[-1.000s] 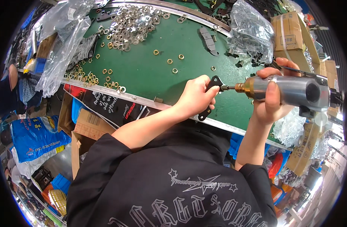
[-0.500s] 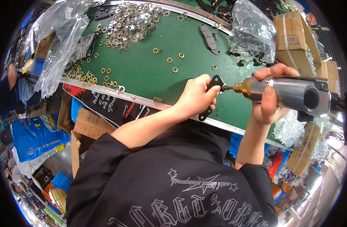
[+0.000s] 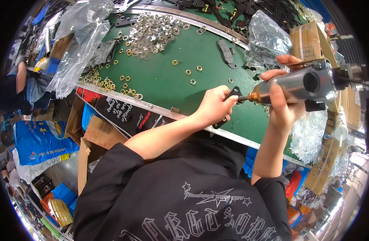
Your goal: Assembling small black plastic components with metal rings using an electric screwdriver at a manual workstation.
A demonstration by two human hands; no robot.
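My left hand (image 3: 216, 105) is closed around a black metal bracket (image 3: 236, 90) with holes in its ends, held just above the bench's near edge. Part of the bracket is hidden behind my fingers. In my right hand (image 3: 284, 112) is a silver power tool (image 3: 299, 85) with a brass-coloured nose (image 3: 254, 96). It lies nearly level, and its thin tip meets the upper part of the bracket beside my left thumb. Loose brass nuts (image 3: 188, 72) are scattered beyond my hands on the green bench top (image 3: 160, 84).
A heap of silver washers (image 3: 154, 34) lies at the far left, with more brass nuts (image 3: 106, 84) nearer. A brake pad (image 3: 226, 53) sits toward the back. Clear plastic bags (image 3: 269, 38) and a cardboard box (image 3: 307, 42) border the right side. A metal rail (image 3: 152, 107) edges the bench.
The view has shifted, so the bench appears farther right and lower. The power tool has tilted, its rear end swinging farther from me, with its tip still at the bracket.
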